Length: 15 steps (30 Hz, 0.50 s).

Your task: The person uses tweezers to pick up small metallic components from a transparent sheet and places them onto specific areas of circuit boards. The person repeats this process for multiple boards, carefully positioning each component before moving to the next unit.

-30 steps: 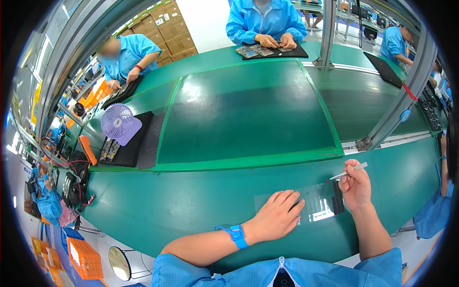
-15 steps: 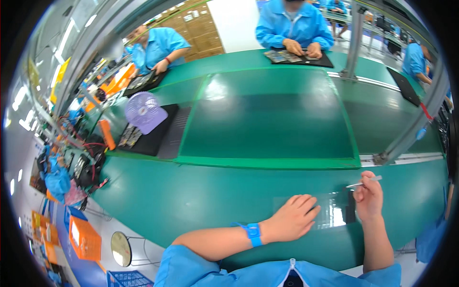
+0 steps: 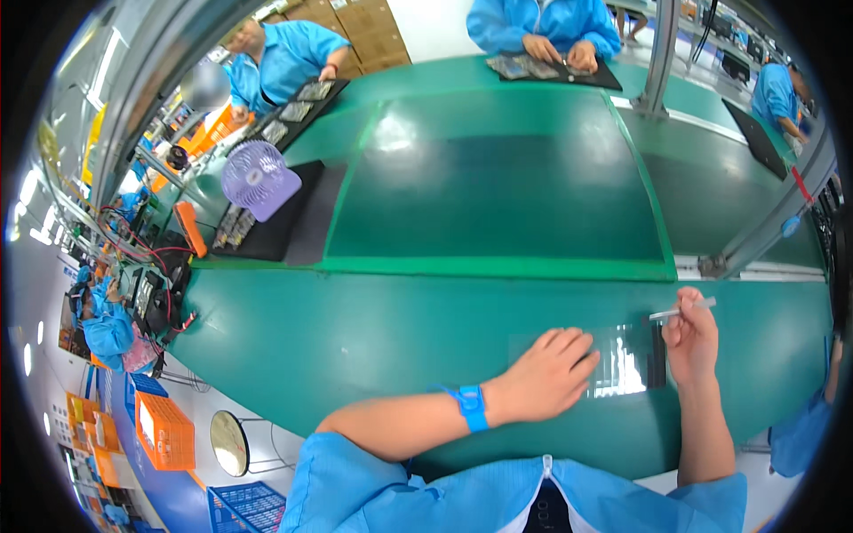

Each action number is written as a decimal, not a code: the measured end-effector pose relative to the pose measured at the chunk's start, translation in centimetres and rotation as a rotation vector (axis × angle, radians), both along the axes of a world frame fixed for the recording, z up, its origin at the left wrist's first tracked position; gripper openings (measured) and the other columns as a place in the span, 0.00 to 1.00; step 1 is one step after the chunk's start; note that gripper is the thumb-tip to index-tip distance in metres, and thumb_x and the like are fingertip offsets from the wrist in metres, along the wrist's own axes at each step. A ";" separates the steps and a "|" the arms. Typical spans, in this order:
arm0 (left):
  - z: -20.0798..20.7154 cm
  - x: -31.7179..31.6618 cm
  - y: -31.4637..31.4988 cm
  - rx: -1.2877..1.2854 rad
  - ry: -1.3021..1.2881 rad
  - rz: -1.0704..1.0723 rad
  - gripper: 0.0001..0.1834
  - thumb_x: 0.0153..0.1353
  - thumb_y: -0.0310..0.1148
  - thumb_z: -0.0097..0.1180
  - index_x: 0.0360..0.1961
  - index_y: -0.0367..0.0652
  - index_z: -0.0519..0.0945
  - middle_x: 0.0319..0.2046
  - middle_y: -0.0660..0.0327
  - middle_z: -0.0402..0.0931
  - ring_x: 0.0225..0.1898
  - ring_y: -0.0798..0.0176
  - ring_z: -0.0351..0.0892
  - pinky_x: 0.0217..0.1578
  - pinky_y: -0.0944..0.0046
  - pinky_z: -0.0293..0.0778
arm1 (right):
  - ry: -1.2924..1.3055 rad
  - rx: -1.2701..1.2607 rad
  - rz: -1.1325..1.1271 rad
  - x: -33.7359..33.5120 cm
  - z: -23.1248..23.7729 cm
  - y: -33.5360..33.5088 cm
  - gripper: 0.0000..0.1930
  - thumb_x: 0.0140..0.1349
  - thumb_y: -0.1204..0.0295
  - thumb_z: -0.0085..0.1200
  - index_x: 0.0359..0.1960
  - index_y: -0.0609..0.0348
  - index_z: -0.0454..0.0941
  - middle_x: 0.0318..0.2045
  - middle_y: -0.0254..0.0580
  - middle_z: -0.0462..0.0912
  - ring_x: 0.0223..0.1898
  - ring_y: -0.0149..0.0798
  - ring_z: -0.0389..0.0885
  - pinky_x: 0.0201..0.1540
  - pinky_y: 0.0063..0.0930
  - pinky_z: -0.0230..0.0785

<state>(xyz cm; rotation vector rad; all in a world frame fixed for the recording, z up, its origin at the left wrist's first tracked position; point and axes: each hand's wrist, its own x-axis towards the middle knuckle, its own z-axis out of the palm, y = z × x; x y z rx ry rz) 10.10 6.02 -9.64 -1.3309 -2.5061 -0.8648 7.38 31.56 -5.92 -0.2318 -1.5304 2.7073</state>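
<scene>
Clear sheet is laid flat on the green table, in front of the person, between the two hands. Sheet is thin and see-through; green is seen through it. Bright white reflections are thrown off its lower middle, broken into upright streaks. Right end is edged by a dark strip, near black, run roughly front to back. Left end is only faintly outlined; part is hidden by the hand, so the full outline cannot be told.

Left hand is laid palm down over the left part of the sheet, fingers slightly spread and a little bent, nothing seen gripped. How hard it is pressed cannot be told. Blue wristband is worn on that wrist.

Silver tweezers are pinched in the right hand, fingers curled, tip pointed left, near the strip's far end. Whether anything is gripped at the tip cannot be told.
</scene>
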 end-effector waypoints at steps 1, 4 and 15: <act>-0.3 0.6 0.0 0.006 -0.014 0.003 0.26 0.52 0.33 0.58 0.52 0.36 0.71 0.53 0.46 0.66 0.56 0.44 0.65 0.55 0.48 0.64 | 0.008 0.000 0.001 0.1 -0.1 -0.1 0.08 0.62 0.71 0.51 0.40 0.58 0.70 0.21 0.33 0.74 0.19 0.24 0.72 0.18 0.16 0.57; 0.8 -0.9 -0.2 -0.038 0.010 -0.007 0.25 0.52 0.33 0.58 0.52 0.36 0.72 0.53 0.46 0.66 0.55 0.45 0.66 0.55 0.49 0.64 | -0.035 -0.011 -0.015 0.0 -0.5 0.2 0.08 0.63 0.71 0.51 0.41 0.58 0.70 0.21 0.32 0.74 0.19 0.25 0.72 0.17 0.16 0.57; 0.5 -0.3 -0.2 0.008 -0.018 -0.005 0.25 0.52 0.32 0.59 0.52 0.36 0.72 0.53 0.46 0.66 0.55 0.46 0.65 0.55 0.50 0.64 | -0.043 0.016 -0.039 0.1 -0.6 -0.2 0.08 0.63 0.71 0.50 0.41 0.59 0.70 0.21 0.34 0.75 0.15 0.24 0.68 0.17 0.16 0.58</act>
